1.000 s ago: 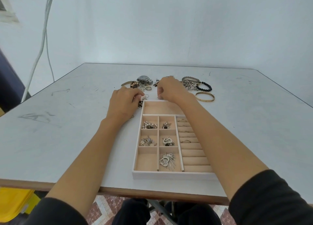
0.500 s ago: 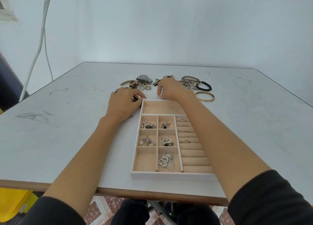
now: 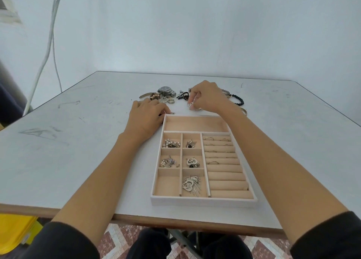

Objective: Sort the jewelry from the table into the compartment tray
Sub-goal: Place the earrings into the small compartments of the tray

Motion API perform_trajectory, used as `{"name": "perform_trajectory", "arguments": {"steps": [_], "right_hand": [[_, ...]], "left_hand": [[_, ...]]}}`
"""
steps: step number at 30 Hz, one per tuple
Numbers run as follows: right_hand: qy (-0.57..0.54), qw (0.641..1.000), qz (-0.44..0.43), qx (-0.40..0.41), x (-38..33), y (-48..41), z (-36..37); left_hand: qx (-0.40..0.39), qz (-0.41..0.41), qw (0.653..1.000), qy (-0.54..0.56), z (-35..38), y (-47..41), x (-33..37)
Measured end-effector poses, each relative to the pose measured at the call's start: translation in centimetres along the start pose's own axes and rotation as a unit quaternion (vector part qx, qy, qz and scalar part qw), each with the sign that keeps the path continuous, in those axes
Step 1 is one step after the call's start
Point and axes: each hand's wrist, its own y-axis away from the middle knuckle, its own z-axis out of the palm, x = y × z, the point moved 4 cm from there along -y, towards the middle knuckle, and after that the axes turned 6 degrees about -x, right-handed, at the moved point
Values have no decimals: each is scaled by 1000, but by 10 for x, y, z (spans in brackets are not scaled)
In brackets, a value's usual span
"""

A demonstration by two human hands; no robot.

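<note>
Just past the compartment tray's (image 3: 203, 200) far edge, the right hand (image 3: 209, 98) pinches a small silvery piece (image 3: 191, 103) in its grip and hides part of the bead bracelet (image 3: 239, 100), while the left hand (image 3: 145, 117) lies curled on the worktop (image 3: 78, 151) near the watch (image 3: 166, 90) and loose rings (image 3: 170, 100), and I cannot tell whether its grip holds anything.

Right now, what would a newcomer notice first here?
The beige compartment tray near the front edge of the table, silver ornaments in its squares and thin rings in its roll slots. Beyond it, the right hand pinches a small silver piece by the jewelry heap; the left hand rests at the tray's far corner.
</note>
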Motion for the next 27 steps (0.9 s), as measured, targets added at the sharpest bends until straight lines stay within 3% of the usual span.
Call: {"name": "perform_trajectory", "arguments": {"steps": [12,20,24,27], "right_hand": [[-80,996,1,34,14,20,-13],[-97,995,-3,22,11,25,-5],[-104,994,-4,19,9,27,0],[-110,994,-3,23,10,29,1]], "left_hand": [[12,13,998,-58,-7,-4,9],[-130,7,991,-8,-13,-29,2],[-66,21,997,-27,-15,-26,3],[-6,-18,997,80,-14,-19,-2]]}}
